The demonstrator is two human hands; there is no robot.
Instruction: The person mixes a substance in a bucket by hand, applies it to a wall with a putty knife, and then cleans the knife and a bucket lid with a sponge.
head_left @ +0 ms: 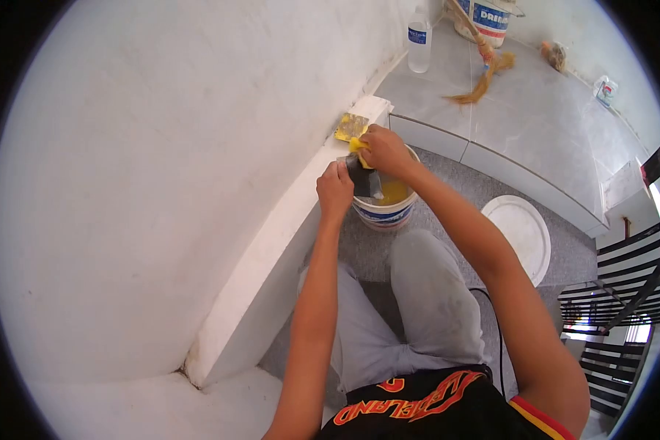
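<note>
1. Left hand [334, 189]: grip closed, fingers at the upper edge of a dark flat piece [362, 178], which hangs tilted over the bucket opening.
2. Right hand [387, 152]: grip closed on a soft yellow piece [358, 147], held against or just beside the top of the dark flat piece; contact cannot be told.
3. Bucket [383, 214]: white, with blue labelling, standing on the grey floor [447, 176] before the person's knees; murky yellowish liquid [396, 193] inside.
4. Square plate [352, 127]: yellow-smeared, lying on the white ledge [271, 236] near the right hand.
5. Round lid [518, 240]: white, on the floor, apart from the bucket.
6. Raised tiled platform [535, 139]: bearing a clear bottle [419, 45] with blue label, a straw broom [484, 76] and a second bucket [493, 23].
</note>
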